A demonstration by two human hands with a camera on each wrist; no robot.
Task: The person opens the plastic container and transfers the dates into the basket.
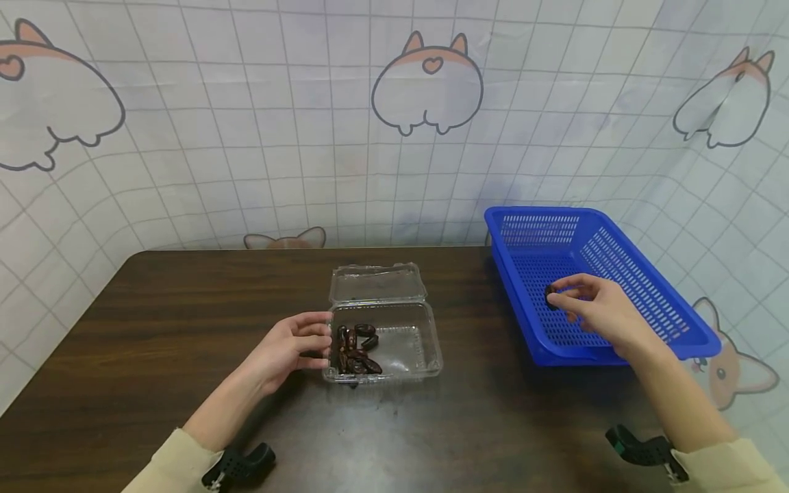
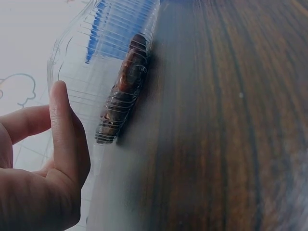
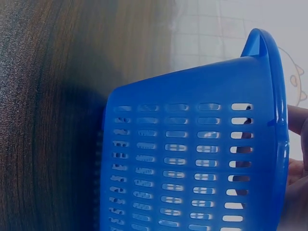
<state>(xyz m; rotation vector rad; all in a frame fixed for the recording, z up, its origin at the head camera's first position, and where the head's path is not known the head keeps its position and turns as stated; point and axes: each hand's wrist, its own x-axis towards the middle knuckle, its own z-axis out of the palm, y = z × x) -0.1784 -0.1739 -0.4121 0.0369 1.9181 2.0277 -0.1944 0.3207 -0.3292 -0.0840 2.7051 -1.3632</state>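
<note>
A clear plastic clamshell box (image 1: pixel 403 346) lies on the table with its lid folded back. Several dark, glossy dates (image 1: pixel 357 356) are gathered on its left side; through its wall they show as a row of dates (image 2: pixel 122 89) in the left wrist view. My left hand (image 1: pixel 283 349) touches the box's left wall with extended fingers. Over the inside of a blue plastic basket (image 1: pixel 505 274), my right hand (image 1: pixel 594 308) pinches one date (image 1: pixel 550 297) between thumb and fingers. In the right wrist view, the basket's slotted wall (image 3: pixel 187 82) covers most of that hand.
The dark wooden table (image 1: pixel 185 308) extends left of the box and in front of it. A white gridded cloth (image 1: pixel 277 123) with dog drawings hangs behind and at the sides. The basket's raised rim (image 1: pixel 616 357) stands at the table's right.
</note>
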